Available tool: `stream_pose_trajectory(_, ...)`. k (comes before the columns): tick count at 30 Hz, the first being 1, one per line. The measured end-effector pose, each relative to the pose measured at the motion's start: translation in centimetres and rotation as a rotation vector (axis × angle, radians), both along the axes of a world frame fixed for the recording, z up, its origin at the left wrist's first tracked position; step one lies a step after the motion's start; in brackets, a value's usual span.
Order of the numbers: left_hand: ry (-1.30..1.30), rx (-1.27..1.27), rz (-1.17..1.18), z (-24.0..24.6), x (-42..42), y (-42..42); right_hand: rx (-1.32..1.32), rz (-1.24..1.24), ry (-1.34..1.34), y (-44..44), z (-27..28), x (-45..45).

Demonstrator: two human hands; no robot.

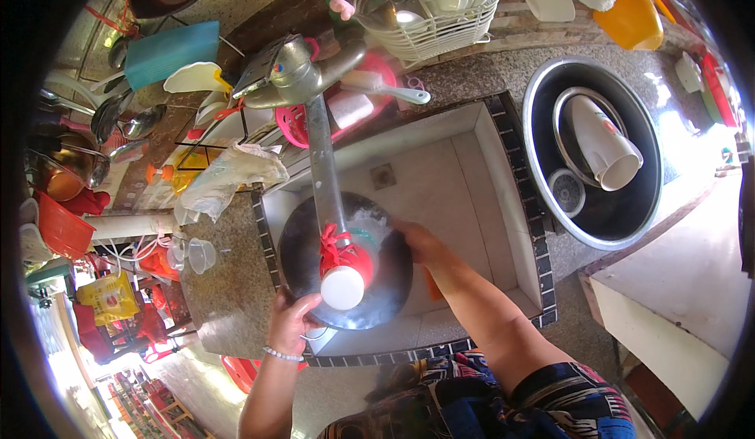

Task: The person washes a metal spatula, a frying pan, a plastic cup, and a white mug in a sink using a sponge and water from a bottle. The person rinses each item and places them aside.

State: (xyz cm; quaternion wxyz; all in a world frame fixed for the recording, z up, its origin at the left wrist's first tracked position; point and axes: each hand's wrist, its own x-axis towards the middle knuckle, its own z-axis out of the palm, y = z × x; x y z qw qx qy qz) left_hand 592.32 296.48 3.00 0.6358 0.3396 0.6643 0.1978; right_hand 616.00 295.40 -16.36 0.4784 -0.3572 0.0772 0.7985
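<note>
Over the tiled sink, a dark round metal pan, probably a wok, is tilted under the faucet. My left hand grips its near-left rim, the thumb lying over the edge. A bead bracelet circles that wrist. My right hand is on the pan's right rim; its fingertips are blurred. Water splashes in the pan's far part. The faucet's end carries a red wrapping tied on, and a white round cap, which hide the pan's middle.
A large metal basin right of the sink holds a white pitcher. Behind the faucet lie a pink basket and a brush. A white wire rack holds spoons. Clear plastic cups stand left.
</note>
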Motion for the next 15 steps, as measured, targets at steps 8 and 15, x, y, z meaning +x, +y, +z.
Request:
stream_pose_trajectory(8, -0.036, 0.02, -0.001, -2.2, 1.5, 1.2, 0.057, -0.184, -0.896, 0.4, -9.7, -3.0)
stream_pose_trajectory(15, 0.097, 0.267, -0.136, -4.2, 3.6, 2.1, -0.145, 0.31, -1.14, -1.7, -7.5, -1.4)
